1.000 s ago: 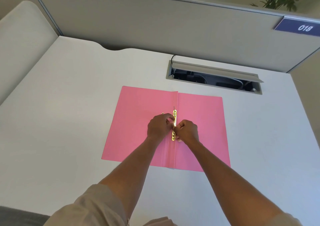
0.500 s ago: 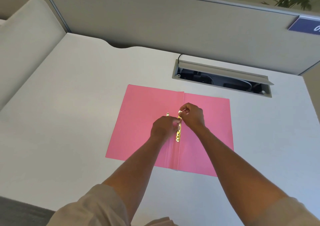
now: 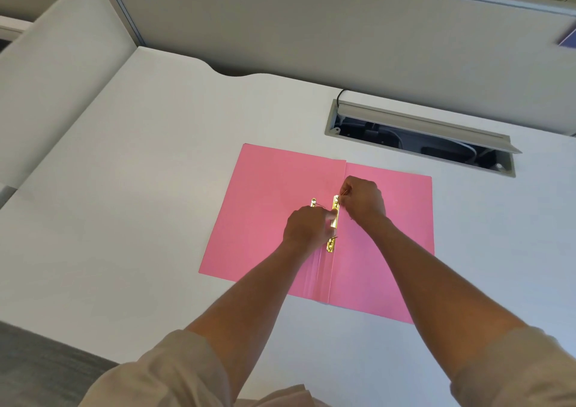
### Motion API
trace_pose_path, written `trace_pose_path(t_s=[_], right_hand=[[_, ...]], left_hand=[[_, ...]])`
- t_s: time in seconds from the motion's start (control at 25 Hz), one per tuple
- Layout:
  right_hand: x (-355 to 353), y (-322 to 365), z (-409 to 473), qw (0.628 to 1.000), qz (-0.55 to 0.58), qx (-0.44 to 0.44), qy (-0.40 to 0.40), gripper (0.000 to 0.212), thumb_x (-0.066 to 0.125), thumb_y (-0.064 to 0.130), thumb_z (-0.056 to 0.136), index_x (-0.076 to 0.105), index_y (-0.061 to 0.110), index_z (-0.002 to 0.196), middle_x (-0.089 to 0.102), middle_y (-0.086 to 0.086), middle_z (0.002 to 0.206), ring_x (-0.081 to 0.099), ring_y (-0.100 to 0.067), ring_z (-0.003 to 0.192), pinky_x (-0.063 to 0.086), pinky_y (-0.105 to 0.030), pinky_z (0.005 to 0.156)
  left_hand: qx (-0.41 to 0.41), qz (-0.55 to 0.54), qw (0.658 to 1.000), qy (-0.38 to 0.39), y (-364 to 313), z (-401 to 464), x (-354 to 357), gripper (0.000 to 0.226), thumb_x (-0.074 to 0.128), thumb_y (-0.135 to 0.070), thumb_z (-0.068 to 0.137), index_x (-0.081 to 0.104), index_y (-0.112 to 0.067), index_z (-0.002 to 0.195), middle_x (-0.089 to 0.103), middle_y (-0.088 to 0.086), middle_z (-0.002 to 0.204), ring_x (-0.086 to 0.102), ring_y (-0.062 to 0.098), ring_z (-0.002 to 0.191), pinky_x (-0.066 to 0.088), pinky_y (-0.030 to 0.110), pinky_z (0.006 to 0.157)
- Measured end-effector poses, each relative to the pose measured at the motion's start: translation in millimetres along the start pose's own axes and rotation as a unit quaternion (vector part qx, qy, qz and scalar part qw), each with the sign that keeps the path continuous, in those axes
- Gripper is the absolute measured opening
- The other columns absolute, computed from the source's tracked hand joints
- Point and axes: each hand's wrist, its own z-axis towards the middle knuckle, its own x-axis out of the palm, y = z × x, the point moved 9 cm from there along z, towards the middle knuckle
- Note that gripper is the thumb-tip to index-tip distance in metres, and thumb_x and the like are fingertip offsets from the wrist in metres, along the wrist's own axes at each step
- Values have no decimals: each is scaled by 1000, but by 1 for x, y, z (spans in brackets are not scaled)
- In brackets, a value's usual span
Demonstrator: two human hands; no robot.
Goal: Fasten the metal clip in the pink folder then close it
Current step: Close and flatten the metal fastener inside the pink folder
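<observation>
Head view: the pink folder (image 3: 274, 207) lay open on the desk (image 3: 140, 188), its metal clip (image 3: 334, 219) pinned by the left hand (image 3: 307, 227) and apparently pinched by the right hand (image 3: 363, 200), so a thin prong could have been bent askew.

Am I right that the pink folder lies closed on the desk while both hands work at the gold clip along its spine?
Not quite: the head view shows the pink folder lying open, both covers flat on the desk. The rest holds: the left hand and right hand are both at the gold clip along the spine.
</observation>
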Motion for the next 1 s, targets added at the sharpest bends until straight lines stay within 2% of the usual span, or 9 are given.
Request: trace_pose_path(t_s=[0.12,0.24,0.48,0.64,0.8,1.0], right_hand=[[4,8,2,997,-56,-51,3,11,67,3,82,66,13,79,69,-3,80,64,-24,72,50,-30,62],[3,14,2,992,-92,-91,-1,14,65,2,83,63,14,77,67,-4,81,62,-24,72,55,-36,64],[9,25,-5,974,-159,-161,-9,14,59,-1,85,63,12,78,64,-7,79,60,-28,66,55,-36,63],[6,18,8,989,-104,-106,14,15,61,2,82,68,14,77,70,-3,79,65,-23,71,59,-36,66],[4,10,17,998,-29,-42,45,16,70,7,77,67,21,71,72,2,77,68,-19,76,52,-27,65],[3,-5,20,997,48,41,38,10,68,5,75,69,14,74,74,-3,68,73,-21,66,63,-42,76]], left_hand=[[2,4,1000,5,-1,0,2,28,62,-30,88,69,-31,116,74,-1,92,66,26,88,51,32,71],[6,8,1000,4,0,0,1,29,63,-32,89,69,-31,118,75,-1,92,67,26,88,55,33,74],[19,18,1000,-6,-3,-1,1,32,64,-33,92,68,-29,123,76,1,93,69,26,90,57,37,80],[24,22,999,-7,-3,-1,0,33,63,-33,92,67,-28,125,77,2,94,69,26,91,56,36,80],[25,25,999,4,-3,-1,0,33,61,-33,93,66,-28,125,76,2,93,68,27,91,57,37,81],[30,25,999,10,-3,-1,0,34,61,-33,94,64,-28,128,76,2,95,68,27,93,56,38,81]])
